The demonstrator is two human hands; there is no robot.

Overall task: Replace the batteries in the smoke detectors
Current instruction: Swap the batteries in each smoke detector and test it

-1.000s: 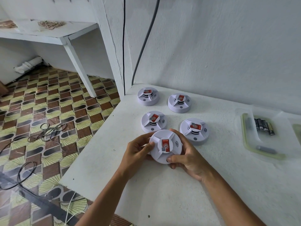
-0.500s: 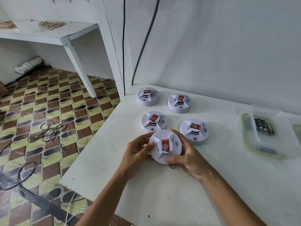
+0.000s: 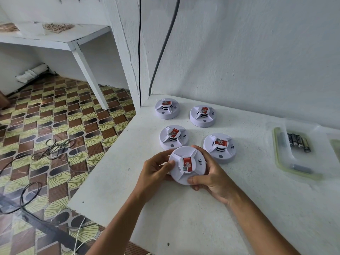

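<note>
I hold a round white smoke detector (image 3: 185, 172) with a red label between both hands, just above the white table (image 3: 193, 218). My left hand (image 3: 152, 173) grips its left rim, thumb on top. My right hand (image 3: 213, 179) wraps its right and near rim. Several more white detectors stand face up behind it: one at the near left (image 3: 173, 137), one at the near right (image 3: 219, 148), and two by the wall (image 3: 167, 108), (image 3: 203, 115). Several dark batteries (image 3: 299, 142) lie in a clear plastic tray (image 3: 281, 162) at the right.
The table's left edge drops to a patterned tile floor with loose cables (image 3: 46, 150). A white wall stands right behind the detectors, with two cables (image 3: 158, 57) running down it. A white shelf (image 3: 55, 37) stands at the far left.
</note>
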